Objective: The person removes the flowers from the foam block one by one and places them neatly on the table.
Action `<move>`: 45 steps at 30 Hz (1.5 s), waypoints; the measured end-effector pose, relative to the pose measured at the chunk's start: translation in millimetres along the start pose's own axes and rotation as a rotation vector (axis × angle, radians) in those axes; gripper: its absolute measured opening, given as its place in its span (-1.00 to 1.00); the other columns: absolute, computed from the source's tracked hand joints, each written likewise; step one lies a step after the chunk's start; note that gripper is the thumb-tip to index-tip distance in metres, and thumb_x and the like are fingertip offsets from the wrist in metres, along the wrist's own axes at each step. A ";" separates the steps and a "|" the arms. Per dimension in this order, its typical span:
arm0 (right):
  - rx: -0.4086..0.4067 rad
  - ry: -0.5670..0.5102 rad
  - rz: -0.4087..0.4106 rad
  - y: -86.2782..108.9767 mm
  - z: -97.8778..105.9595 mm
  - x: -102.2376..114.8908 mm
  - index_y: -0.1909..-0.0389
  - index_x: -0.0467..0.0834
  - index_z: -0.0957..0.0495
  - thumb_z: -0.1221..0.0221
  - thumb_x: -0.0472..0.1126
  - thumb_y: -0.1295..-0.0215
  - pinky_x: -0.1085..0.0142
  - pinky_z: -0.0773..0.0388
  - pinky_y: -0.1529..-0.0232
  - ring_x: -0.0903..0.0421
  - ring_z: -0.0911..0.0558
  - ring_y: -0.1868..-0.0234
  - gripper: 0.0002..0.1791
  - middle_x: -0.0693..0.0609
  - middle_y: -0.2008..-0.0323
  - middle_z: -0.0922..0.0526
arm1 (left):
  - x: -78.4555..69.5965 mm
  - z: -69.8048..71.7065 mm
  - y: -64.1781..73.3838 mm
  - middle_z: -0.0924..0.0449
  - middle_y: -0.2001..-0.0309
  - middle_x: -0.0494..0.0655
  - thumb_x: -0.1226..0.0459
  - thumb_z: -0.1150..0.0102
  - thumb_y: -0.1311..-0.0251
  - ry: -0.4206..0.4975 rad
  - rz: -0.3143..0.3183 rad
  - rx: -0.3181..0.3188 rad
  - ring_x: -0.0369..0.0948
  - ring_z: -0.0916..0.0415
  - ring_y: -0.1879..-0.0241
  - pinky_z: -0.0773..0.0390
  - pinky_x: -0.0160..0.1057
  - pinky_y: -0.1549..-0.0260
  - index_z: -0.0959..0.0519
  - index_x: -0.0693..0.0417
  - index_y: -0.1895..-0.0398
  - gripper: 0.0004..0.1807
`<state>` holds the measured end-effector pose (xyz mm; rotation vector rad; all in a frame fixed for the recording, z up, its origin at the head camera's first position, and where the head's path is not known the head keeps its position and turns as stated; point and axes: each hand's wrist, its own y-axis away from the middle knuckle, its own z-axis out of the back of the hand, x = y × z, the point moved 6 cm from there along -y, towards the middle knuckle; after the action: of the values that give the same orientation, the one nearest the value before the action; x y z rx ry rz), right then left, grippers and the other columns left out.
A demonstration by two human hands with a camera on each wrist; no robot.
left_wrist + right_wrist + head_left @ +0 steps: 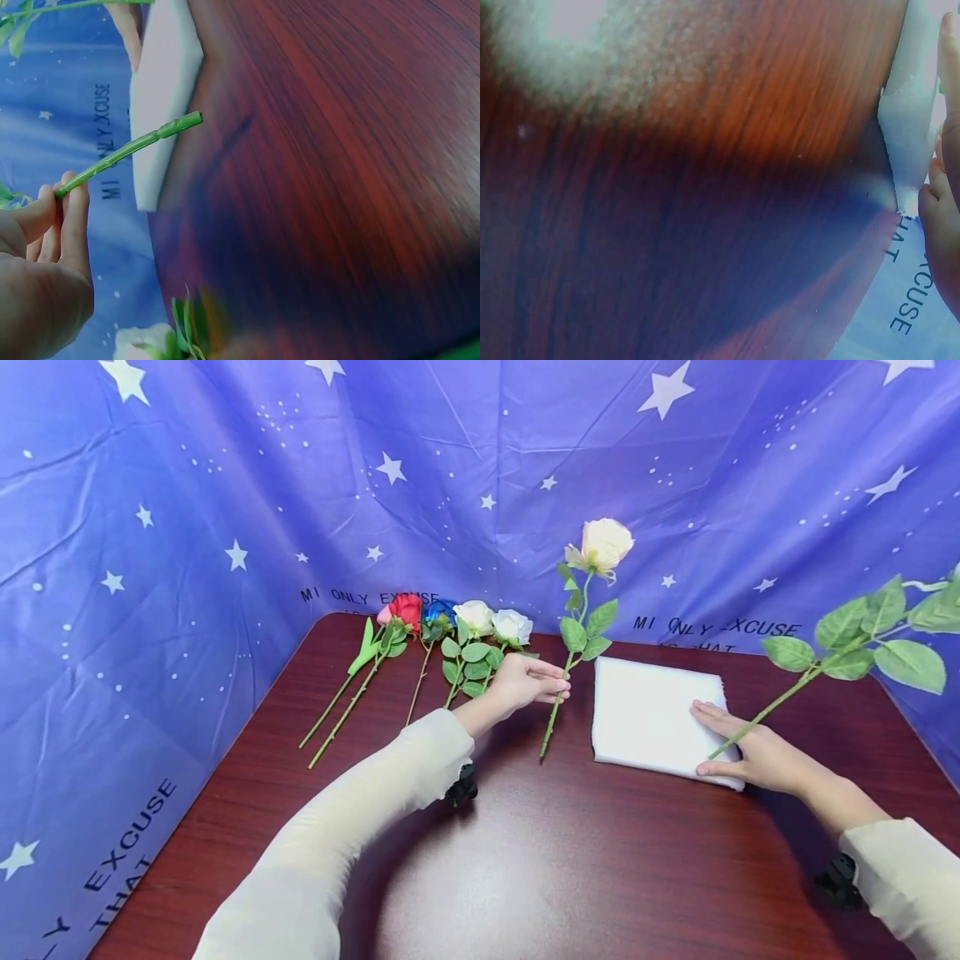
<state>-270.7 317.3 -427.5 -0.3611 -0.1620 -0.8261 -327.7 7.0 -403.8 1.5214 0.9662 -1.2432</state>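
Note:
My left hand pinches the green stem of a cream rose between thumb and fingers. The rose stands nearly upright, and its cut stem end points down over the table in the left wrist view. To its right lies a white foam block. My right hand rests on the block's right part, fingers extended and thumb apart. A leafy stem rises from between that thumb and forefinger, leaning right; its bloom is outside the head view. In the right wrist view only part of the hand shows.
Several flowers lie at the back left of the brown table: a red rose, a blue flower, white roses and a pink bud with a light green leaf. A blue star-patterned cloth hangs behind.

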 end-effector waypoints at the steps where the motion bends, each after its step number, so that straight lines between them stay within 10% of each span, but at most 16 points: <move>1: -0.001 0.001 0.001 1.0 0.2 -0.7 -0.38 -0.26 -0.26 -0.48 -0.06 0.11 0.93 0.27 -0.25 0.75 0.19 -0.35 0.00 -0.43 -0.27 -0.36 | 1.4 2.4 1.1 -0.61 0.12 0.44 0.56 -0.21 -0.12 -0.009 0.008 0.002 -0.25 -0.67 0.51 -0.75 -0.21 0.24 -0.59 0.53 0.09 -0.74; 17: -0.014 -0.007 0.024 4.4 1.7 1.0 -0.37 -0.32 -0.25 -0.47 -0.09 0.11 0.93 0.25 -0.27 0.73 0.19 -0.37 -0.01 -0.48 -0.26 -0.35 | 33.9 29.4 17.7 -0.62 0.11 0.43 0.62 -0.18 -0.10 0.002 0.158 0.001 -0.23 -0.66 0.51 -0.73 -0.15 0.16 -0.55 0.56 0.05 -0.70; 25: -0.018 0.002 0.027 5.9 1.2 1.2 -0.36 -0.32 -0.25 -0.47 -0.09 0.10 0.92 0.26 -0.28 0.71 0.20 -0.37 -0.01 -0.48 -0.26 -0.35 | 51.6 28.2 24.6 -0.68 0.48 0.07 0.66 -0.11 -0.11 0.057 0.266 0.005 -0.18 -0.64 0.51 -0.70 -0.06 0.08 -0.52 0.60 0.05 -0.70; 45: -0.022 0.005 0.011 5.5 0.5 -1.2 -0.37 -0.30 -0.25 -0.47 -0.07 0.10 0.95 0.25 -0.24 0.73 0.19 -0.36 -0.01 -0.46 -0.27 -0.35 | 60.5 34.0 27.9 -0.61 0.58 0.01 0.63 -0.07 -0.17 0.028 0.443 0.005 -0.21 -0.61 0.54 -0.69 -0.16 0.02 -0.49 0.57 0.00 -0.69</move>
<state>-267.5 321.7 -428.7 -0.3802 -0.1468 -0.8185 -299.1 -32.0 -460.9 1.6484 0.5966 -0.9086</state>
